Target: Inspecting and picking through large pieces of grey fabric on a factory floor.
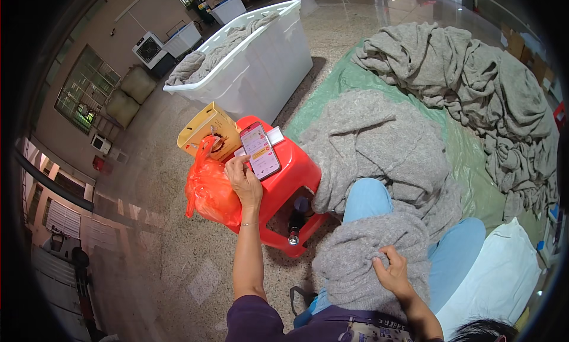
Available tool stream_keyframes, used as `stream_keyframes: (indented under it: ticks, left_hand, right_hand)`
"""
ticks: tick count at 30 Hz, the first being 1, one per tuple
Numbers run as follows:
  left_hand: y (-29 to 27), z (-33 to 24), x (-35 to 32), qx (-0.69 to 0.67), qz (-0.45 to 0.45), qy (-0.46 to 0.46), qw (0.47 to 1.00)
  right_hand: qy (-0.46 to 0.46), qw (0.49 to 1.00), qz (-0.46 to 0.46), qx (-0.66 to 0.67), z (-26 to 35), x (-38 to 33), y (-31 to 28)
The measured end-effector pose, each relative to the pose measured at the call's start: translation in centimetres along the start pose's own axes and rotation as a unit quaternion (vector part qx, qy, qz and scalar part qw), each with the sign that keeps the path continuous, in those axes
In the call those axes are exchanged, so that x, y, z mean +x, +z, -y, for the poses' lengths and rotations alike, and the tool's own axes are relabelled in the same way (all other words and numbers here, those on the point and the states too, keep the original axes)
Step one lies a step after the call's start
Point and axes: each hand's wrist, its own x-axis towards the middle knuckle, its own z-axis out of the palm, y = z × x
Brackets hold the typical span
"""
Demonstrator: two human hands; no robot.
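Note:
My left hand (243, 179) reaches out to a red plastic stool (290, 182), with its fingers on the lower edge of a smartphone (259, 150) that lies there with its screen lit. My right hand (392, 272) pinches a fold of grey knitted cloth (367, 253) draped over my lap and knees. An orange plastic bag (208, 188) hangs at the stool's left side, just beside my left hand. A yellow cardboard box (206, 128) stands behind the bag.
A large white plastic bin (267, 63) filled with grey cloth stands beyond the stool. More grey cloth (474, 87) is heaped on a green sheet (468, 158) to the right. A white sack (504, 277) lies at lower right. A dark bottle (294, 223) sits under the stool.

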Motion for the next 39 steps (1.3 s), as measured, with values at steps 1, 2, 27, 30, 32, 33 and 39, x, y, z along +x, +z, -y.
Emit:
stream_keyframes:
  ticks: [1,2,27,30,32,33,39]
  left_hand:
    - [0.0,0.0,0.0,-0.002,0.002,0.001,1.000]
    - [0.0,0.1,0.0,-0.003,0.019,-0.012,1.000]
    - [0.2,0.3,-0.1,-0.017,0.000,-0.009,1.000]
    - [0.1,0.2,0.0,-0.055,0.008,-0.028,0.998]
    - [-0.2,0.1,0.1,-0.138,0.053,-0.079,0.986]
    - [-0.4,-0.1,0.0,-0.138,0.043,-0.069,0.987]
    - [-1.7,-1.1,-1.6,-0.091,0.041,0.006,0.995]
  right_hand:
    - [0.006,1.000,-0.009,-0.001,0.0,0.0,0.0]
    - [-0.003,1.000,-0.004,0.002,0.1,0.0,0.0]
    - [0.013,1.000,0.003,-0.011,0.1,0.0,-0.1]
    - [0.009,1.000,0.000,-0.007,0.1,0.0,-0.1]
    - [-0.001,1.000,-0.005,-0.002,0.2,0.1,-0.1]
    - [0.004,1.000,0.000,-0.007,0.2,0.1,-0.1]
    - [0.014,1.000,0.014,-0.013,0.1,0.0,-0.1]
